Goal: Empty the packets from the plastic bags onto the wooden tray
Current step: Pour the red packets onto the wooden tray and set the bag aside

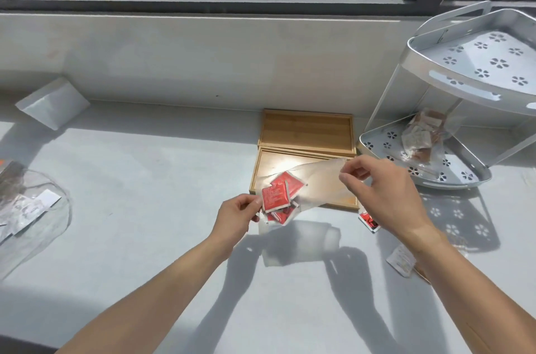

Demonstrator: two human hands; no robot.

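Note:
A clear plastic bag (320, 182) hangs stretched between my hands just above the near wooden tray (262, 163). Several red packets (277, 195) sit bunched in its lower left end. My left hand (236, 216) pinches that end of the bag, packets included. My right hand (380, 188) pinches the other end, raised a little higher. A second wooden tray (307, 130) lies behind the first, against the wall. One red packet (368, 220) lies on the table by the near tray's right corner, partly under my right wrist.
A white two-tier corner rack (452, 87) stands at the right, with a clear bag of brown and white packets (423, 136) on its lower shelf. Another clear bag of packets (26, 208) lies at the far left. A white sachet (401, 261) lies under my right forearm. A white box (52, 103) leans at the back left.

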